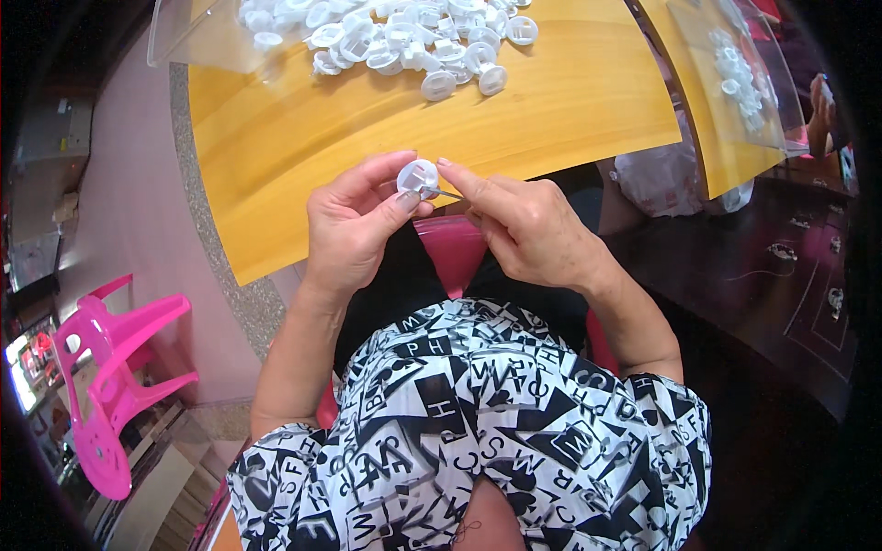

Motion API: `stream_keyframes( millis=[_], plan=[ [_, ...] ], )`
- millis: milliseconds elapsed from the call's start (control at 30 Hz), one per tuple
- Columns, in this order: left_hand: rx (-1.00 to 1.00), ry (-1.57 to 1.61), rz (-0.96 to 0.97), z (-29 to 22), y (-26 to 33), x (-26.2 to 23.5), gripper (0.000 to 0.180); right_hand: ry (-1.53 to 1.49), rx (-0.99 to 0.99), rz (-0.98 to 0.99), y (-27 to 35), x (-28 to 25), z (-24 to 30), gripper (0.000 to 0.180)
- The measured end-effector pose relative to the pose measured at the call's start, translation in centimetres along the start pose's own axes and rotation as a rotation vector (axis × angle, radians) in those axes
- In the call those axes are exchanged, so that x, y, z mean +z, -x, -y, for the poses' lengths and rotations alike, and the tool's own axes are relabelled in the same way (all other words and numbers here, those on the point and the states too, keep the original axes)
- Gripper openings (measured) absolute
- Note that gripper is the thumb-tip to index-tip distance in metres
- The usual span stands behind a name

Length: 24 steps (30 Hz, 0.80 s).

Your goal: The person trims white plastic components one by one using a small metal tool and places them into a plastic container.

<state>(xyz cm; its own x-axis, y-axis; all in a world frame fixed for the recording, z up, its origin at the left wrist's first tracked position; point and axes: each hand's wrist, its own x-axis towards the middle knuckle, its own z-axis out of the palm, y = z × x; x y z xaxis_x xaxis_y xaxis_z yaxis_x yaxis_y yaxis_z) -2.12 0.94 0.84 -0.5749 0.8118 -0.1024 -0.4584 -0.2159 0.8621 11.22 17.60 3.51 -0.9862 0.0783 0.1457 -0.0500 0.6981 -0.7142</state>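
Observation:
Just over the table's near edge, my left hand (pixel 344 234) pinches a small round white plastic part (pixel 418 172) between thumb and fingers. Its disc face, with a raised middle, is turned up toward me. My right hand (pixel 537 230) is closed around a thin metal tool (pixel 447 193), whose kind I cannot make out. The tool's tip meets the lower rim of the part, close to my left thumb. Much of the tool is hidden inside my right fingers. A heap of similar white parts (pixel 413 41) lies on the far side of the yellow wooden table (pixel 276 156).
A clear plastic bin (pixel 197 37) lies at the heap's left. To the right, another table holds a clear tray with white parts (pixel 740 78), near another person's hand (pixel 818 115). Plastic bags (pixel 652 174) hang below. A pink plastic chair (pixel 119 358) lies tipped at left.

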Motion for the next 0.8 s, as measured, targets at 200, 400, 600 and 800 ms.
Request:
stream_keyframes(
  millis=[200,400,600,800],
  plan=[
    [-0.020,-0.014,-0.023,0.1,0.1,0.2,0.032,-0.089,0.029,0.017,0.2,0.1,-0.4,0.059],
    [-0.001,0.055,0.012,0.5,0.1,-0.1,0.032,-0.405,0.120,0.060,-0.2,-0.1,-0.3,0.050],
    [-0.009,0.085,-0.005,0.9,0.1,-0.1,0.033,-0.460,0.177,0.071,-0.2,0.1,-0.6,0.057],
    [-0.090,0.108,-0.043,0.7,-0.2,-0.1,0.034,-0.327,0.175,0.018,0.0,0.6,-0.3,0.057]
  ],
)
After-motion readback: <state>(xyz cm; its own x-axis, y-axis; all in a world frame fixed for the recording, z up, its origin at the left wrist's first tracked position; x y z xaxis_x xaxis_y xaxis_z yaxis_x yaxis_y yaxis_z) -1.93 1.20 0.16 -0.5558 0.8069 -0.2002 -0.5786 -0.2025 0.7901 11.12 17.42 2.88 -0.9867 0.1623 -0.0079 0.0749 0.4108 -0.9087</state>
